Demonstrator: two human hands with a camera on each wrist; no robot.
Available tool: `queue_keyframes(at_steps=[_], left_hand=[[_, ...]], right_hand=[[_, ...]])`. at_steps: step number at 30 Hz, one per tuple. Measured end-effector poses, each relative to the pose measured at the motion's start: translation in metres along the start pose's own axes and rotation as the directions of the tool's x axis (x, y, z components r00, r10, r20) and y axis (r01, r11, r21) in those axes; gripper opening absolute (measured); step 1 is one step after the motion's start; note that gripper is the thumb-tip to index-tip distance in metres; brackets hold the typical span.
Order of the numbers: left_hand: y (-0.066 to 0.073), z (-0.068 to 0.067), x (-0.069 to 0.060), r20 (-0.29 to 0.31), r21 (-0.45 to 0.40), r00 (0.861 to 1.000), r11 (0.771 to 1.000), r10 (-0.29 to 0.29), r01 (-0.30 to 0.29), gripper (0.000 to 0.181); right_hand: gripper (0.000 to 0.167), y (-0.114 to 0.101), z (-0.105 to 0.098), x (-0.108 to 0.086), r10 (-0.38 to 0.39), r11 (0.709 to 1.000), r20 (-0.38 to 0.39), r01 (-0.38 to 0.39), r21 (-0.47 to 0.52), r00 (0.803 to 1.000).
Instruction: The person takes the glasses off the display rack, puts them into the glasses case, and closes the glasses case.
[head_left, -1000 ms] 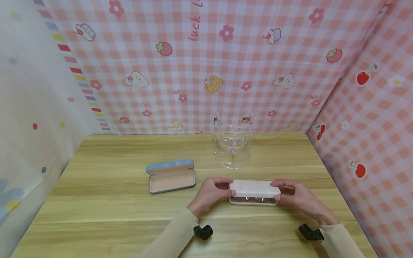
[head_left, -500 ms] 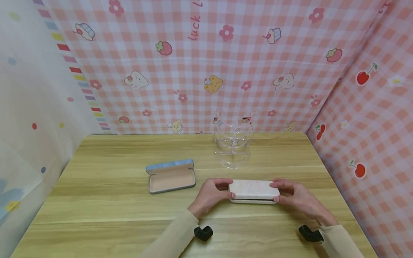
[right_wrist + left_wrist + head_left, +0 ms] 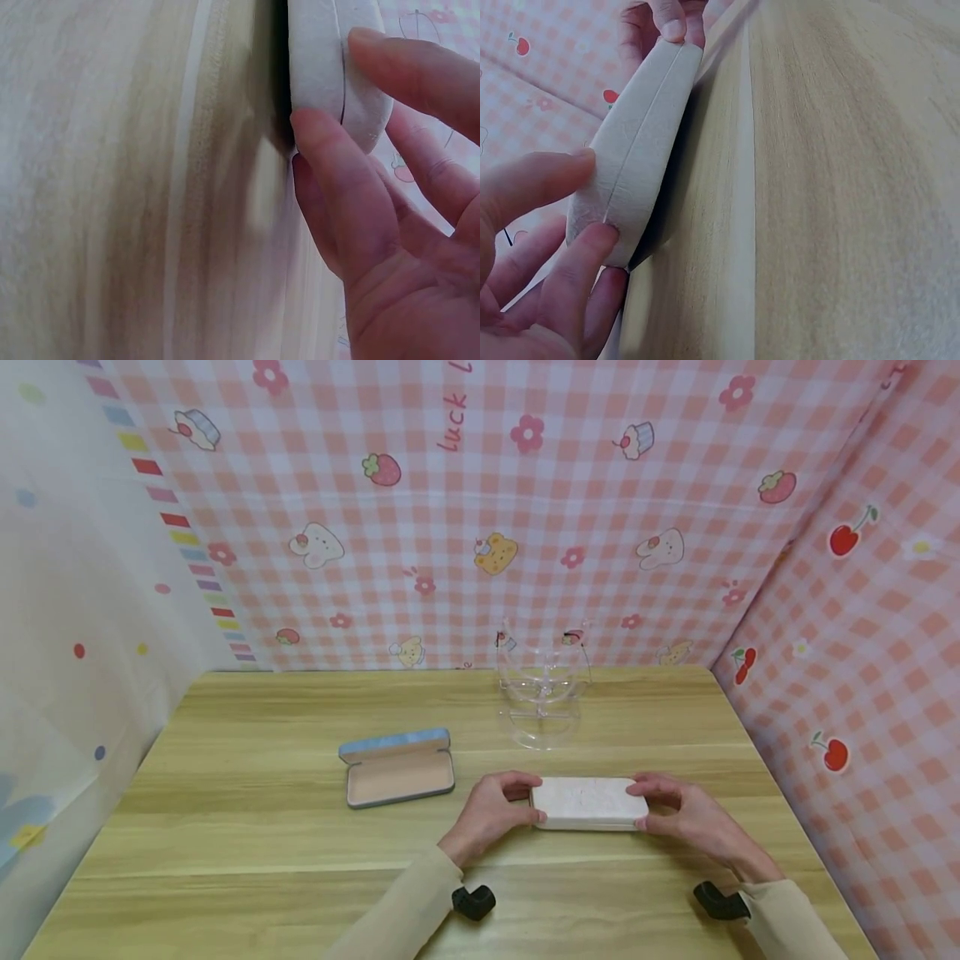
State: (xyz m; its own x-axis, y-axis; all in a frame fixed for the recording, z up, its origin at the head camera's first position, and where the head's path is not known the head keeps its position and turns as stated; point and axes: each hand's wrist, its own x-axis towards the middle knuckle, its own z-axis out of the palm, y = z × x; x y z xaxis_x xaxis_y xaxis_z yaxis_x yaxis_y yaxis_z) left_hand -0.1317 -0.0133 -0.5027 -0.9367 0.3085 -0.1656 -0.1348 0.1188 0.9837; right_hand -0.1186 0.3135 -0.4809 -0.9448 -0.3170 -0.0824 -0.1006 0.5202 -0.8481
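Right wrist, unlike head, crops the white case (image 3: 319, 60).

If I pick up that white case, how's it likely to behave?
The white case is probably stiff, since its lid and base look boxy. Its long, low shape makes rolling or tipping unlikely. Lifted by the lid, it might open, since a seam separates lid from base.

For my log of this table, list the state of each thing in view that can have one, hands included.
White case: closed, thin seam showing, contents hidden
Blue case: open, lid raised, pale lining showing
Clear stand: upright
Glasses on the stand: arms seem unfolded, too thin to be sure
Left hand: gripping the white case's left end
Right hand: gripping its right end
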Motion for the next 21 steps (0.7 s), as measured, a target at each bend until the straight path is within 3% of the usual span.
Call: queue_keyframes(at_steps=[6, 13, 21], left_hand=[[0.0036, 0.0031, -0.0004, -0.011, 0.085, 1.000, 0.996, 0.020, -0.019, 0.043], [0.0033, 0.0057, -0.0007, -0.019, 0.224, 0.999, 0.974, 0.039, -0.034, 0.044], [0.0035, 0.0049, -0.0026, -0.005, 0.247, 0.999, 0.968, 0.046, -0.043, 0.043]], right_hand=[[0.039, -0.0007, 0.0017, 0.0030, 0.008, 1.000, -0.007, -0.008, -0.023, 1.000], [0.038, -0.0015, 0.0049, 0.0053, -0.010, 0.999, 0.000, 0.010, -0.044, 1.000], [0.034, -0.0014, 0.0040, 0.0018, -0.047, 0.999, 0.053, 0.046, 0.012, 0.997]])
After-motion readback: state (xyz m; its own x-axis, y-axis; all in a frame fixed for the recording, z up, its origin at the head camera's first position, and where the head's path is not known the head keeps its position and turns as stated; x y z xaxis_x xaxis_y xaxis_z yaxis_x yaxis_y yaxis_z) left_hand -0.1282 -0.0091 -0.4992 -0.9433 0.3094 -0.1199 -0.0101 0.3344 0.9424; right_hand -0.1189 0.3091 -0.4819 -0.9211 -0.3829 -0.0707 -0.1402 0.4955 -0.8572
